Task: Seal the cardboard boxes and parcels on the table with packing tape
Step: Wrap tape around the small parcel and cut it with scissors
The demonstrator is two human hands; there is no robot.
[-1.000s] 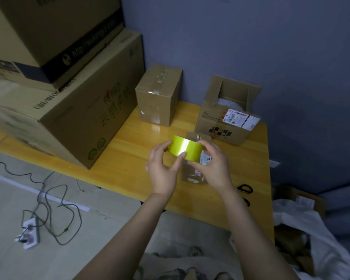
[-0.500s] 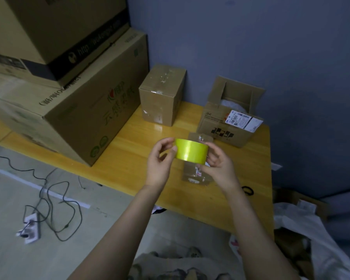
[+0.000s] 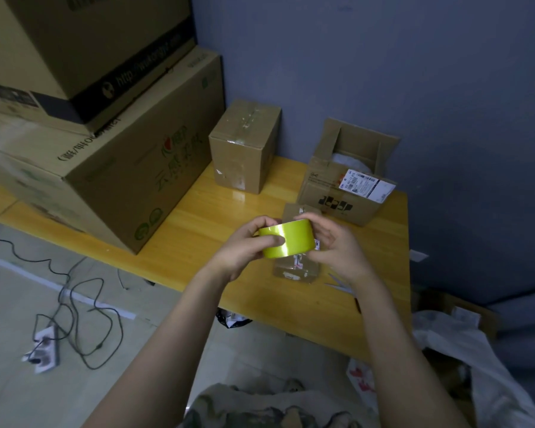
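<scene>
A roll of yellow packing tape [image 3: 288,237] is held above the wooden table [image 3: 198,236] between both hands. My left hand [image 3: 244,250] grips its left side, thumb lying across the tape's face. My right hand [image 3: 334,245] grips the right side with curled fingers. Directly under the roll lies a small flat cardboard parcel [image 3: 295,270], mostly hidden by the tape and hands. Behind it stands an open box with a shipping label [image 3: 343,193], flaps up. A taller brown box [image 3: 244,149] with clear tape on top stands at the back, by the wall.
Two large cartons [image 3: 105,134] are stacked on the table's left part. Scissors [image 3: 342,287] lie on the table to the right of the parcel. A power strip with cables [image 3: 47,344] is on the floor at left. White plastic and cardboard [image 3: 464,350] are piled at right.
The roll has been turned in my hands and sits a little lower. My left thumb now lies on the tape's face. The boxes have not moved.
</scene>
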